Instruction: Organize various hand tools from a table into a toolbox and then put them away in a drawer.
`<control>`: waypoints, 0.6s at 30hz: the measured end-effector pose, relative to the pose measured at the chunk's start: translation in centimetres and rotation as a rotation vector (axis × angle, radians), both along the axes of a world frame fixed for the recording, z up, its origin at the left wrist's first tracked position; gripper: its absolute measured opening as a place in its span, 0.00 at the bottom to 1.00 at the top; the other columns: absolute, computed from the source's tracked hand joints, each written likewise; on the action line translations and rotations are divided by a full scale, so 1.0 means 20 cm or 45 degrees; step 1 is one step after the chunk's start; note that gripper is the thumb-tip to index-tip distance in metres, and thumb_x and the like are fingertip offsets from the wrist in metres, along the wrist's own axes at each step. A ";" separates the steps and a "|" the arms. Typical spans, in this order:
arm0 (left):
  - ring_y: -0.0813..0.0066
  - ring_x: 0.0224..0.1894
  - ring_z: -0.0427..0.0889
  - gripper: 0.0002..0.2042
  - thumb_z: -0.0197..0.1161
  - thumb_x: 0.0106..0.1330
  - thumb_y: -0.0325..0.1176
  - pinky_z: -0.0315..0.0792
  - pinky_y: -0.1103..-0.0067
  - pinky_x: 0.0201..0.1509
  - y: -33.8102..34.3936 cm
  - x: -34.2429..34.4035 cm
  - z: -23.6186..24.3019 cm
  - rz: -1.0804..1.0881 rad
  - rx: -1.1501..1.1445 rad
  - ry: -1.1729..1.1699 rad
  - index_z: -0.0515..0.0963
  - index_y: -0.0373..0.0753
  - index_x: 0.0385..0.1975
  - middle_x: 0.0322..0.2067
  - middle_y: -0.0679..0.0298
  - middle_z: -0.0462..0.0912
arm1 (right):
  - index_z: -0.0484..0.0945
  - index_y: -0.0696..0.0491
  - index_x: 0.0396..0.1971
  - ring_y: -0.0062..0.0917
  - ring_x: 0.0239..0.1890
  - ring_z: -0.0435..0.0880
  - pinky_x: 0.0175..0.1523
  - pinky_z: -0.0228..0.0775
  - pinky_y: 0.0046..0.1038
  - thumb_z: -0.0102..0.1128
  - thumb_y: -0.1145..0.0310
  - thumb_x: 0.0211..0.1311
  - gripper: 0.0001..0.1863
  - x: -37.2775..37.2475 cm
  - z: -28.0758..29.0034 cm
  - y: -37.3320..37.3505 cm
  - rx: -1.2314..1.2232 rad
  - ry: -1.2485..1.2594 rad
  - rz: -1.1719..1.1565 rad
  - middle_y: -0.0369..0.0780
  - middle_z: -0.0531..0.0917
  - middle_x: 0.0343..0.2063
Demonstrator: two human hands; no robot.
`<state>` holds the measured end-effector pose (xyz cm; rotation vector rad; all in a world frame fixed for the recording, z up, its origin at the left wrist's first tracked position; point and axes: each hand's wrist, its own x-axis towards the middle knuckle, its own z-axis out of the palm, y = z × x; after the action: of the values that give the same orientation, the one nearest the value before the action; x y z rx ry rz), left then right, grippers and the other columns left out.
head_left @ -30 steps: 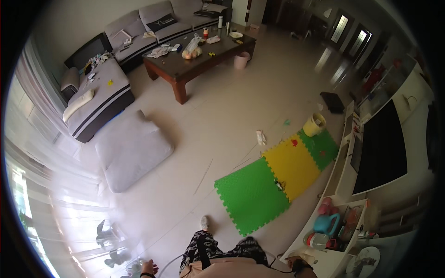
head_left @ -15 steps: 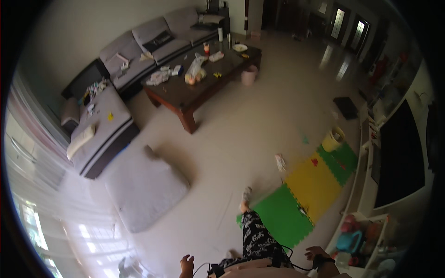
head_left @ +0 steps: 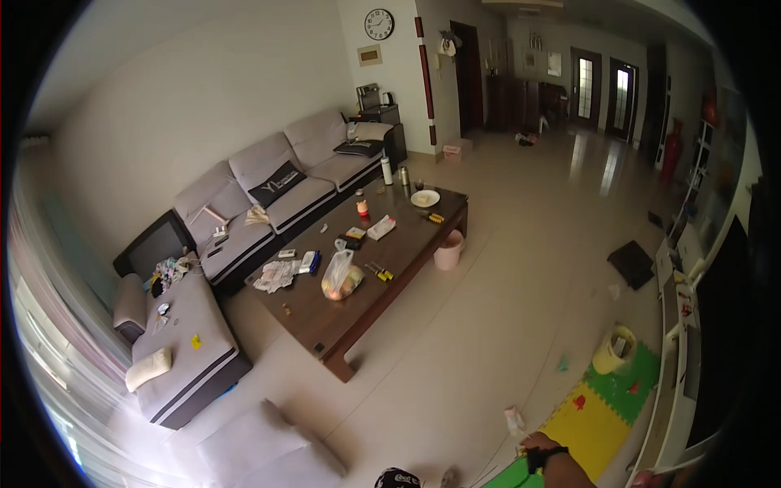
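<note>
Black wristband (head_left: 538,462), printed trousers (head_left: 397,477)
From my remote station, I see the dark band circling a bare right forearm (head_left: 569,472); the black trouser cloth carries white markings.

We've got a grey sofa (head_left: 305,205) along the wall, black pillow (head_left: 278,184) leaning on its backrest, round clock (head_left: 379,24) high on the wall above. On the brown coffee table (head_left: 313,321) we have a filled plastic bag (head_left: 342,281), papers (head_left: 277,276) left of it, white plate (head_left: 416,200) toward the far end, pink bin (head_left: 447,259) on the floor alongside. Right side, we see a flat black thing (head_left: 631,263) on the floor, red vase (head_left: 672,150) farther back.
</note>
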<state>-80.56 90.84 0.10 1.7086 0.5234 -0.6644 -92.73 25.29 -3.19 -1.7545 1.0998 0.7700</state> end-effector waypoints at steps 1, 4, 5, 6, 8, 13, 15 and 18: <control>0.60 0.52 0.72 0.25 0.58 0.64 0.46 0.70 0.60 0.54 -0.20 0.17 0.09 0.103 -0.036 0.168 0.64 0.44 0.58 0.57 0.63 0.69 | 0.78 0.58 0.39 0.31 0.30 0.84 0.35 0.75 0.32 0.55 0.61 0.55 0.17 0.08 -0.11 -0.13 -0.197 -0.367 0.505 0.42 0.84 0.34; 0.59 0.52 0.72 0.23 0.56 0.65 0.46 0.71 0.60 0.53 -0.34 0.58 -0.09 0.048 -0.024 0.456 0.67 0.43 0.57 0.57 0.63 0.69 | 0.79 0.59 0.40 0.24 0.24 0.80 0.28 0.70 0.25 0.56 0.62 0.62 0.16 0.66 0.19 -0.18 0.247 -0.816 -0.471 0.41 0.83 0.27; 0.58 0.52 0.72 0.22 0.54 0.66 0.44 0.72 0.61 0.51 -0.41 0.71 -0.15 0.040 0.151 0.514 0.68 0.43 0.57 0.57 0.60 0.69 | 0.78 0.58 0.41 0.23 0.22 0.79 0.27 0.69 0.24 0.56 0.62 0.62 0.15 0.84 0.32 -0.18 0.323 -0.691 -0.462 0.41 0.83 0.28; 0.56 0.53 0.71 0.23 0.53 0.66 0.46 0.72 0.61 0.51 -0.44 0.86 -0.24 -0.118 0.186 0.507 0.68 0.42 0.58 0.56 0.56 0.69 | 0.77 0.57 0.43 0.22 0.20 0.77 0.25 0.69 0.22 0.55 0.62 0.62 0.15 0.99 0.45 -0.20 0.391 -0.576 -0.463 0.41 0.83 0.29; 0.57 0.48 0.74 0.22 0.54 0.65 0.46 0.73 0.62 0.49 -0.56 1.20 -0.34 -0.205 0.156 0.421 0.69 0.42 0.57 0.49 0.55 0.72 | 0.77 0.57 0.42 0.18 0.18 0.73 0.24 0.66 0.19 0.54 0.61 0.65 0.15 0.98 0.29 -0.34 0.283 -0.690 -0.575 0.40 0.83 0.28; 0.62 0.41 0.74 0.20 0.55 0.65 0.45 0.72 0.64 0.40 -1.07 2.03 -0.19 -0.035 0.015 0.384 0.72 0.43 0.53 0.42 0.58 0.74 | 0.75 0.51 0.50 0.30 0.31 0.80 0.36 0.74 0.34 0.49 0.60 0.61 0.20 0.23 -0.27 -0.37 0.176 -0.379 -1.379 0.46 0.82 0.35; 0.63 0.42 0.75 0.18 0.54 0.65 0.44 0.71 0.65 0.39 -1.28 2.35 -0.17 -0.117 -0.001 0.335 0.72 0.43 0.51 0.41 0.61 0.76 | 0.75 0.51 0.48 0.30 0.29 0.79 0.34 0.73 0.35 0.49 0.60 0.61 0.18 0.25 0.03 -0.27 0.093 -0.147 -1.392 0.46 0.82 0.35; 0.64 0.43 0.75 0.20 0.53 0.65 0.42 0.71 0.67 0.42 -1.70 2.86 -0.13 -0.438 0.150 0.314 0.70 0.42 0.56 0.48 0.62 0.76 | 0.76 0.51 0.45 0.31 0.25 0.77 0.31 0.72 0.35 0.49 0.61 0.60 0.16 0.40 0.27 -0.29 0.051 -0.069 -1.427 0.46 0.82 0.33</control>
<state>-23.34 56.87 -2.46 1.8585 0.4491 -1.1203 -84.76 19.42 2.16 -0.8531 1.7271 0.0349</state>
